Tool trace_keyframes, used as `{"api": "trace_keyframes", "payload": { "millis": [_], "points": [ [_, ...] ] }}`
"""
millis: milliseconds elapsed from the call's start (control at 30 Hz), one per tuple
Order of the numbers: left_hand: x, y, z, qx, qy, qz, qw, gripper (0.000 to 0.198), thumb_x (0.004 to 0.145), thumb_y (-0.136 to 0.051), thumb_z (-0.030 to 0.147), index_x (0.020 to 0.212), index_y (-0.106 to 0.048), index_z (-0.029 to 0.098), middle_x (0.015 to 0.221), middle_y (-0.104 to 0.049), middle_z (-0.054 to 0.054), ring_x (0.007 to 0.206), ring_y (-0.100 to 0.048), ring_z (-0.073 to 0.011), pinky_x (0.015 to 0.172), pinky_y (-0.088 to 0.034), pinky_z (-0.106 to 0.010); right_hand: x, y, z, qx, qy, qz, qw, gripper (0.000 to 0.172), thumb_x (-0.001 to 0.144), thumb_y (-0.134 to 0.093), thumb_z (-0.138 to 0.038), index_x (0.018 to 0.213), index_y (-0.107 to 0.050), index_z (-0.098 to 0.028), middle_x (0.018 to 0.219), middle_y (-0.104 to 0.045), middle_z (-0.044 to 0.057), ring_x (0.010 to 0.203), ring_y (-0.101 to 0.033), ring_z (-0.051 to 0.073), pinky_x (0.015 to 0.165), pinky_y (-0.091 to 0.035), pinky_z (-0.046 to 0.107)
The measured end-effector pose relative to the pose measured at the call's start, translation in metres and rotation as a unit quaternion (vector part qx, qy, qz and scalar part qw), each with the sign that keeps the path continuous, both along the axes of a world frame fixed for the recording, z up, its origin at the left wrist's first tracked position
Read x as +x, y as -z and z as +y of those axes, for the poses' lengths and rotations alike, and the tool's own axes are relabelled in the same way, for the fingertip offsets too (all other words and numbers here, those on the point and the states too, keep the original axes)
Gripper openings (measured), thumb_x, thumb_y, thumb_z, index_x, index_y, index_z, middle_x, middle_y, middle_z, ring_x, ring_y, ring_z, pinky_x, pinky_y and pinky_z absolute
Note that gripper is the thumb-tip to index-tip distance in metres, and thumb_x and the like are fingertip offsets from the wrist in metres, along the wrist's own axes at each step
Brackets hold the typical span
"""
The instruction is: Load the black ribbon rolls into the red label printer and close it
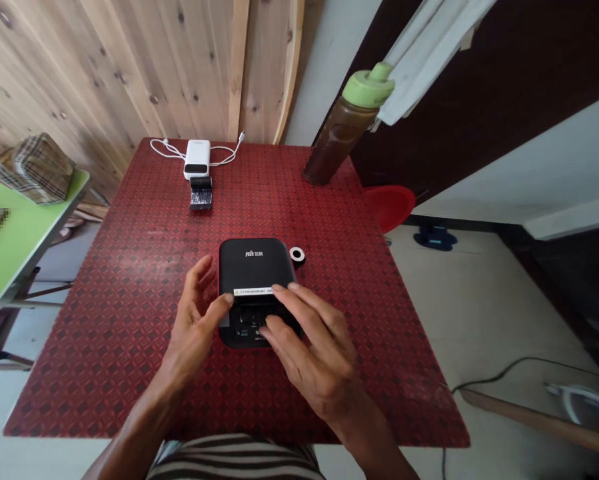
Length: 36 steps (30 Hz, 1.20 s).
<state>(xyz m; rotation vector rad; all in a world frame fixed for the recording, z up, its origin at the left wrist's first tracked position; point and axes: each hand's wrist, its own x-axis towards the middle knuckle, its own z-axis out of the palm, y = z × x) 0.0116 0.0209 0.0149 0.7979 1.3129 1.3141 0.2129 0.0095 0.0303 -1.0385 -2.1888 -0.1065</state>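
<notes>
A black box-shaped device with a white warning strip lies in the middle of the red patterned table. My left hand rests against its left near corner, thumb touching the edge, fingers spread and slightly curled. My right hand lies over its near end, fingers stretched out on the recessed port area. Neither hand holds anything. A small white ring lies just right of the device.
At the table's far side lie a white power bank with a white cable and a small black device. A brown bottle with a green cap stands at the far right. A green side table stands left, a red stool right.
</notes>
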Motion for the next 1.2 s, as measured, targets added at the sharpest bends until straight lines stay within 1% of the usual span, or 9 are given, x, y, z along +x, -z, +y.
{"api": "trace_keyframes", "payload": {
  "millis": [100, 233, 433, 567, 633, 767, 900, 1067, 1200],
  "points": [
    [0.0, 0.006, -0.006, -0.049, 0.022, -0.029, 0.998, 0.074, 0.091, -0.081, 0.044, 0.157, -0.055, 0.026, 0.166, -0.059, -0.015, 0.155, -0.056, -0.0377, 0.126, -0.046, -0.057, -0.001, 0.002, 0.003, -0.044, -0.021, 0.025, 0.999, 0.012, 0.105, -0.072, -0.02, 0.117, -0.07, -0.022, 0.132, -0.082, 0.015, 0.129, -0.077, 0.031, 0.104, -0.066, 0.05],
    [-0.001, 0.007, -0.007, -0.051, 0.029, -0.022, 0.998, 0.071, 0.092, -0.079, 0.044, 0.157, -0.058, 0.023, 0.167, -0.058, -0.015, 0.158, -0.052, -0.0385, 0.128, -0.045, -0.055, -0.002, 0.003, 0.003, -0.062, -0.026, 0.047, 0.997, 0.016, 0.107, -0.068, -0.018, 0.122, -0.067, -0.021, 0.129, -0.084, 0.014, 0.127, -0.078, 0.03, 0.106, -0.066, 0.049],
    [0.001, 0.004, -0.007, -0.053, 0.029, -0.045, 0.997, 0.074, 0.091, -0.082, 0.043, 0.158, -0.058, 0.023, 0.16, -0.065, -0.014, 0.149, -0.061, -0.038, 0.124, -0.048, -0.055, -0.004, 0.004, 0.001, -0.074, -0.021, 0.05, 0.996, 0.021, 0.109, -0.066, -0.02, 0.129, -0.065, -0.019, 0.128, -0.084, 0.014, 0.126, -0.079, 0.029, 0.105, -0.066, 0.047],
    [0.003, 0.004, -0.005, -0.053, 0.017, -0.038, 0.998, 0.073, 0.09, -0.083, 0.042, 0.156, -0.059, 0.022, 0.157, -0.068, -0.013, 0.145, -0.065, -0.0368, 0.123, -0.05, -0.053, -0.003, 0.006, 0.002, -0.073, -0.026, 0.057, 0.995, 0.02, 0.107, -0.068, -0.018, 0.128, -0.066, -0.015, 0.129, -0.083, 0.015, 0.128, -0.078, 0.029, 0.109, -0.065, 0.046],
    [0.001, 0.006, -0.007, -0.047, 0.017, -0.029, 0.998, 0.072, 0.09, -0.084, 0.045, 0.155, -0.061, 0.023, 0.157, -0.068, -0.012, 0.145, -0.065, -0.0363, 0.122, -0.05, -0.052, -0.001, 0.008, 0.0, -0.083, -0.027, 0.08, 0.993, 0.025, 0.107, -0.068, -0.017, 0.133, -0.065, -0.015, 0.131, -0.082, 0.016, 0.131, -0.076, 0.028, 0.111, -0.064, 0.046],
    [-0.007, 0.009, -0.02, -0.033, 0.038, -0.017, 0.999, 0.066, 0.095, -0.082, 0.049, 0.154, -0.064, 0.027, 0.159, -0.068, -0.01, 0.147, -0.064, -0.0349, 0.121, -0.052, -0.049, 0.009, 0.018, -0.012, -0.091, 0.044, 0.165, 0.981, 0.041, 0.107, -0.068, -0.02, 0.147, -0.061, -0.018, 0.14, -0.076, 0.017, 0.135, -0.072, 0.029, 0.112, -0.063, 0.048],
    [-0.013, 0.008, -0.028, -0.029, 0.052, -0.003, 0.998, 0.061, 0.095, -0.083, 0.046, 0.153, -0.067, 0.032, 0.158, -0.07, -0.008, 0.143, -0.068, -0.0336, 0.117, -0.056, -0.047, 0.012, 0.038, -0.034, -0.193, 0.138, 0.217, 0.947, 0.042, 0.11, -0.063, -0.038, 0.149, -0.06, -0.023, 0.134, -0.08, 0.015, 0.117, -0.081, 0.029, 0.096, -0.071, 0.045],
    [-0.014, 0.009, -0.027, -0.037, 0.049, 0.018, 0.998, 0.063, 0.095, -0.083, 0.047, 0.153, -0.067, 0.031, 0.158, -0.069, -0.009, 0.145, -0.066, -0.0364, 0.115, -0.058, -0.05, 0.004, 0.05, -0.048, -0.267, 0.156, 0.272, 0.911, 0.045, 0.109, -0.062, -0.049, 0.148, -0.059, -0.026, 0.125, -0.083, 0.012, 0.108, -0.084, 0.027, 0.089, -0.072, 0.041],
    [-0.016, 0.012, -0.028, -0.037, 0.053, 0.006, 0.998, 0.063, 0.095, -0.08, 0.045, 0.155, -0.066, 0.032, 0.16, -0.068, -0.008, 0.146, -0.065, -0.0359, 0.118, -0.055, -0.05, 0.002, 0.05, -0.049, -0.281, 0.165, 0.278, 0.903, 0.047, 0.106, -0.067, -0.05, 0.146, -0.061, -0.026, 0.126, -0.082, 0.013, 0.11, -0.084, 0.029, 0.092, -0.072, 0.045]
  ]
}}
